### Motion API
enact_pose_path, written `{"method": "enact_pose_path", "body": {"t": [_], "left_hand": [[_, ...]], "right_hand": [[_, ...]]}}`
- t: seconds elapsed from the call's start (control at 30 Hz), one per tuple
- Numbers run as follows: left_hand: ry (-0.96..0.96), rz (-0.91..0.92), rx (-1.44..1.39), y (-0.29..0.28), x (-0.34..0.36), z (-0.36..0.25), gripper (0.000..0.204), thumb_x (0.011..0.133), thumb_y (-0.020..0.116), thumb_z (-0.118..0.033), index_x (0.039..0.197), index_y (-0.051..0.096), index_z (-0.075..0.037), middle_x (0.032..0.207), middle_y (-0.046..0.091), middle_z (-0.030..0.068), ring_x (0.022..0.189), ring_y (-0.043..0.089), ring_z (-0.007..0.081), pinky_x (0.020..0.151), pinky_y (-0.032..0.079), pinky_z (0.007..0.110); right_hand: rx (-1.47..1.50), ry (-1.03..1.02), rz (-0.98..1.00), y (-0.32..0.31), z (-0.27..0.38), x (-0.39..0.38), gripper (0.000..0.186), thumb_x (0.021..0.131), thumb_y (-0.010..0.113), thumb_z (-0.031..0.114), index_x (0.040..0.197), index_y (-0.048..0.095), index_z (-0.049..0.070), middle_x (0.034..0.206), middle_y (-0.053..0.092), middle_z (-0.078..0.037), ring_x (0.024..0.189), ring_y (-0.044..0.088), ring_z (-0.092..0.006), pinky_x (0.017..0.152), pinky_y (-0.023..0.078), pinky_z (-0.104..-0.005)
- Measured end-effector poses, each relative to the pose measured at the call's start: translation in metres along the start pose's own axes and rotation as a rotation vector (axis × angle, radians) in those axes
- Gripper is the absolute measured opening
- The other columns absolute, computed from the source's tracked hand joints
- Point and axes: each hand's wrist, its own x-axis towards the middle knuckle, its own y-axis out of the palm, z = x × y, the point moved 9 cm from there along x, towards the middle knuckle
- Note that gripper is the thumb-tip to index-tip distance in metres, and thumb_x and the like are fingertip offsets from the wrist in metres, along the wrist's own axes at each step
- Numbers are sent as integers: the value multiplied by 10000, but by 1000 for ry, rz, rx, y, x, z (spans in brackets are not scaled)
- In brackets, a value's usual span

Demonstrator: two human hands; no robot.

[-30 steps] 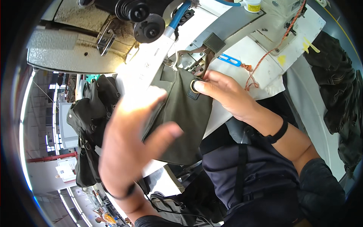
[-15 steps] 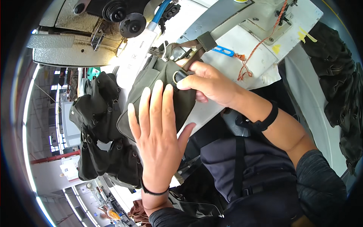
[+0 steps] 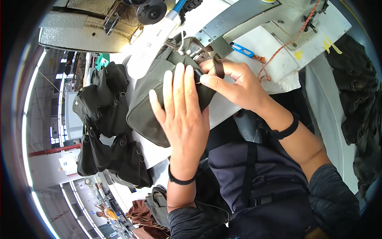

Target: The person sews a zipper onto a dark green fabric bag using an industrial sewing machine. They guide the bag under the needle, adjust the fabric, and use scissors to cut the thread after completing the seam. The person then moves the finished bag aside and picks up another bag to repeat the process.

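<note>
Olive fabric pouch (image 3: 153, 101) lies on the white worktop (image 3: 274, 59), its top end under the sewing machine (image 3: 254, 16) at 12 o'clock. I see my left hand (image 3: 183, 115) flat on it, fingers together and extended. My right hand (image 3: 234, 85), at 2 o'clock, pinches a dark strap (image 3: 218, 67). Finished black pouches (image 3: 107, 123) hang at 9 o'clock.

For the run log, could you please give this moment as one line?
left hand: flat on olive fabric piece | right hand: pinching brown strap | at sewing machine
</note>
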Motion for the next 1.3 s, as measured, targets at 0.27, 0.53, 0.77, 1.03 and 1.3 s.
{"method": "enact_pose_path", "body": {"t": [0.27,0.53,0.77,1.03,1.3], "left_hand": [[-83,-155,-166,18,-3,1,909,745,816,-71,1581,459,-43,1607,509,141,1518,443,332,1269,243,564],[-38,-296,-401,37,3,24,953,600,772,75,1516,535,-43,1542,572,128,1447,499,373,1216,358,546],[-58,-283,-262,16,15,23,813,668,682,117,1454,622,-80,1414,640,82,1399,509,339,1200,355,513],[-49,-318,-299,18,15,27,793,647,687,103,1420,638,-70,1390,657,79,1303,566,330,1150,379,473],[-31,-444,-438,24,10,26,736,694,701,94,1415,632,-35,1328,690,123,1219,628,344,1081,434,476]], "right_hand": [[350,372,160,19,-14,10,200,1055,658,160,1125,719,-17,1015,707,27,924,609,-45,820,505,-259],[114,288,14,6,5,14,310,1074,642,259,889,699,16,765,643,46,725,551,-24,650,463,-245],[126,420,-89,4,10,39,356,1033,699,352,928,700,12,757,664,-25,625,600,-88,582,456,-255],[-204,313,-160,2,10,46,425,1021,641,304,713,639,11,571,594,-33,525,565,-104,515,449,-325],[205,331,-129,2,0,25,347,1032,641,250,762,668,33,672,646,4,624,562,-69,589,434,-270]]}}
